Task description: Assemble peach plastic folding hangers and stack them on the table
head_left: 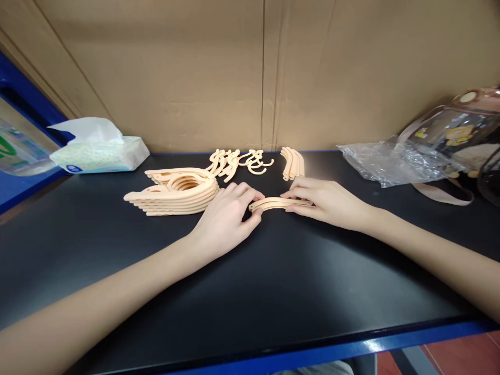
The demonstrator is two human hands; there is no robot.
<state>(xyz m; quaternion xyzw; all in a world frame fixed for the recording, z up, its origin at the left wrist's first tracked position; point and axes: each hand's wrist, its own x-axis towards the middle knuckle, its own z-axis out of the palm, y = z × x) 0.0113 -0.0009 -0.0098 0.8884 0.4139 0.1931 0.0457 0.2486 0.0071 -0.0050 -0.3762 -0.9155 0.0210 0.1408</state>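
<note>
Between my hands are slightly curved beige plastic hanger arms (275, 202), lying low at the tabletop; they look like two pieces set together. My left hand (230, 213) pinches their left end between thumb and fingers. At the right end, the thumb and fingers of my right hand (326, 202) close on them. Left of my left hand lies a neat stack of beige hanger pieces (172, 200), partly hidden by that hand. Behind my hands are several loose beige hanger hooks (226, 162) and a small pile of curved hanger arms (292, 162).
A tissue pack (103, 154) lies at the back left beside a clear bottle (23, 148). Crumpled clear plastic wrap (394, 161) and a transparent bag with a strap (457, 127) are at the back right. Cardboard (187, 78) stands behind the black table (250, 297).
</note>
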